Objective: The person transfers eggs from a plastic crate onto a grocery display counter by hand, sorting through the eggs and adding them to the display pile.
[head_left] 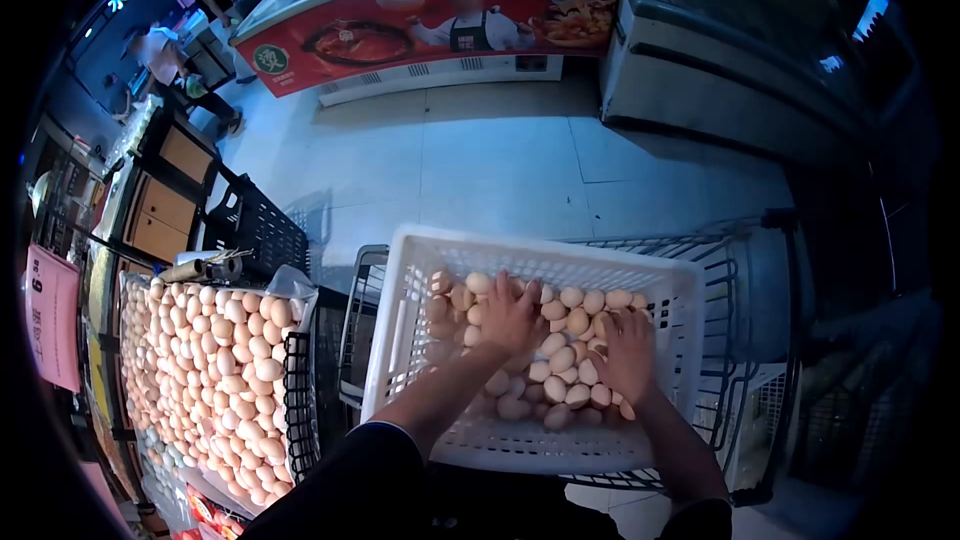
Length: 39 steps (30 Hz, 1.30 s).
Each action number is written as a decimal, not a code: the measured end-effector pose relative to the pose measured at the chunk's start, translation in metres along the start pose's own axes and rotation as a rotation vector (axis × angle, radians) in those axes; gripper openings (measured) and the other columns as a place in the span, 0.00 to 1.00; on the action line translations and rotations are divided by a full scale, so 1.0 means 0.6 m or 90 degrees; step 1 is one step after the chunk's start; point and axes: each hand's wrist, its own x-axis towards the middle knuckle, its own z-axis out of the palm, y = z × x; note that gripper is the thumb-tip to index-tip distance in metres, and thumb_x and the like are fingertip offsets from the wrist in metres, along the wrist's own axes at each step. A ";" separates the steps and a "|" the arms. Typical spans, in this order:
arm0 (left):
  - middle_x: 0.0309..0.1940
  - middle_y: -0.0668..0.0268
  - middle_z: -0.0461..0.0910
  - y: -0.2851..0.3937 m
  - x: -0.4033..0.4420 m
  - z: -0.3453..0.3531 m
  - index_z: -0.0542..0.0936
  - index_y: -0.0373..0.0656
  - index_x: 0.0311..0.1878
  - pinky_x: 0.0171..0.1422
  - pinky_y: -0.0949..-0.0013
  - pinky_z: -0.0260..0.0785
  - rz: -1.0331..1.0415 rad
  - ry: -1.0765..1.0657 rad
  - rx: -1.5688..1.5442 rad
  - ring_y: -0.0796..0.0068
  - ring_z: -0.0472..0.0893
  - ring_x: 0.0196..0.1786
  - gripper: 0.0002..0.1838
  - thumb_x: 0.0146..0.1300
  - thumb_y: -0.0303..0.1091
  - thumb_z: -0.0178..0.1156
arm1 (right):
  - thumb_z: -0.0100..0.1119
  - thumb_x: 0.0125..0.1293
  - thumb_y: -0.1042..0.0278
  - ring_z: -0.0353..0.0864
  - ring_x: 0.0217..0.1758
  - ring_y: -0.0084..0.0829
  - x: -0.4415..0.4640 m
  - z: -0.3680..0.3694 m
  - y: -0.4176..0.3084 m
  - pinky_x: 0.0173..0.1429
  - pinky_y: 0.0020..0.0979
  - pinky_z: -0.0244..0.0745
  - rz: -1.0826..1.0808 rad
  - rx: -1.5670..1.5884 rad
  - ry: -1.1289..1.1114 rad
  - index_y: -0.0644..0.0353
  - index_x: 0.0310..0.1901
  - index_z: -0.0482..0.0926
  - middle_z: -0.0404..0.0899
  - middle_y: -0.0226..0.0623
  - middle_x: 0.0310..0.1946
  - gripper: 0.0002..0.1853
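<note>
A white perforated plastic basket [690, 340] in front of me holds many brown and pale eggs [556, 389]. Both of my hands reach down into it. My left hand [510, 322] lies over the eggs left of the middle, its fingers apart and pointing to the far side. Farther right, my right hand [626, 352] rests on the eggs with its fingers spread. Some fingertips go down among the eggs, so whether an egg sits under either palm is hidden.
The basket rests on a metal shopping cart [725, 300]. At left, a display bin is heaped with eggs [215, 360], beside a pink price sign [52, 318] and a dark crate [262, 228]. A red-fronted freezer [420, 35] stands beyond the floor; people [165, 55] are at far left.
</note>
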 end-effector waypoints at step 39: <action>0.51 0.54 0.77 -0.028 0.011 -0.038 0.72 0.46 0.62 0.53 0.61 0.74 -0.158 -0.284 -0.400 0.60 0.79 0.51 0.30 0.60 0.48 0.65 | 0.67 0.49 0.49 0.59 0.68 0.47 0.138 0.073 0.047 0.65 0.46 0.63 -0.325 -0.108 -0.327 0.43 0.63 0.69 0.53 0.39 0.71 0.37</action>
